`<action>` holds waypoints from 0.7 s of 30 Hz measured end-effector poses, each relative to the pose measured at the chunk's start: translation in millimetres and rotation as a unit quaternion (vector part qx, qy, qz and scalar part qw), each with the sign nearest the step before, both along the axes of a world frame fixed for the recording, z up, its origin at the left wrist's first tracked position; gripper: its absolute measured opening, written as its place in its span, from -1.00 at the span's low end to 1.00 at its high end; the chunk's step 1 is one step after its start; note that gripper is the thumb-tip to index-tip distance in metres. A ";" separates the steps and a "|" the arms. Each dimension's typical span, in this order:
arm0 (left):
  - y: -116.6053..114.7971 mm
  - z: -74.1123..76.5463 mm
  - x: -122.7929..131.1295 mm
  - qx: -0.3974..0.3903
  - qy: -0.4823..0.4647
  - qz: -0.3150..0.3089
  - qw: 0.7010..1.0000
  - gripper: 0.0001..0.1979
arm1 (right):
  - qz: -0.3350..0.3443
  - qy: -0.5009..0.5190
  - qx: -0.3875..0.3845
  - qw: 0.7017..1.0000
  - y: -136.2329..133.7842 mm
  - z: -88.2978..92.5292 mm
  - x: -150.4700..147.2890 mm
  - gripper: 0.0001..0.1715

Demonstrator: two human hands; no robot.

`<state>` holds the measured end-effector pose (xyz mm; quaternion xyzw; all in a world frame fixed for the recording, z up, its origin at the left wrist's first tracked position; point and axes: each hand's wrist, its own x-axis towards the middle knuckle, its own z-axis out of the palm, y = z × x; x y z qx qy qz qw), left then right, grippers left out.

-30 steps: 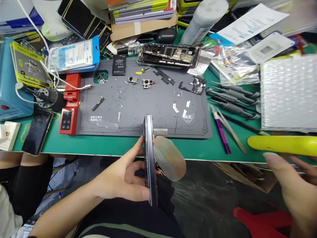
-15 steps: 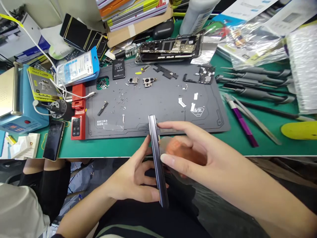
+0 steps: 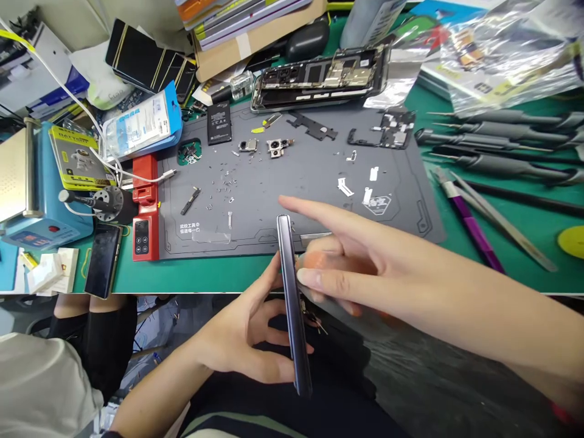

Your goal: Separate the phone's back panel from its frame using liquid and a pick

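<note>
A thin dark phone body [image 3: 293, 316] stands nearly upright, edge toward me, over the table's front edge. My left hand [image 3: 249, 334] is closed around it from the left, thumb on its lower edge and fingers behind. Small parts or cables stick out at its right side. To its right is my right hand [image 3: 347, 267]: its index finger stretches out past the phone's top end, and the thumb tip lies at or just beside the phone's edge. The other fingers curl in, smeared by motion, with orange patches about them; whether they hold anything is hidden.
Beyond my hands a grey work mat [image 3: 301, 182] bears screws, camera modules [image 3: 276, 147] and a battery [image 3: 219, 123]. An opened phone [image 3: 319, 79] lies behind. Screwdrivers [image 3: 506, 143] and tweezers [image 3: 506, 219] are at right. A person's legs [image 3: 93, 328] show at lower left.
My right index finger has lifted away from the phone and stretched up and left past its top end. The curled fingers have shifted slightly. The view has turned a little.
</note>
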<state>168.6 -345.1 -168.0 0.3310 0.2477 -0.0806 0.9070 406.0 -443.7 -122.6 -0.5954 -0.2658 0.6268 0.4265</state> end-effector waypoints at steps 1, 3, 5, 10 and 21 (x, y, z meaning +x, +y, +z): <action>0.7 0.6 -0.3 0.000 0.006 -0.003 1.000 0.54 | 0.010 -0.006 -0.001 1.000 1.5 -0.5 1.8 0.14; 1.9 1.7 -0.5 0.001 0.014 -0.006 1.000 0.57 | 0.029 -0.034 0.001 0.999 4.2 -2.9 5.9 0.09; 2.7 2.0 -0.7 0.001 0.017 -0.008 1.000 0.59 | 0.039 -0.076 0.006 0.996 7.5 -5.2 9.8 0.02; 2.0 -1.4 -2.2 -0.008 0.007 -0.003 1.000 0.58 | 0.051 -0.169 0.036 0.984 20.8 -3.8 14.4 -0.14; 2.7 -1.8 -4.0 -0.005 0.017 -0.006 1.000 0.61 | 0.037 -0.158 0.031 0.986 24.4 -5.8 13.6 -0.29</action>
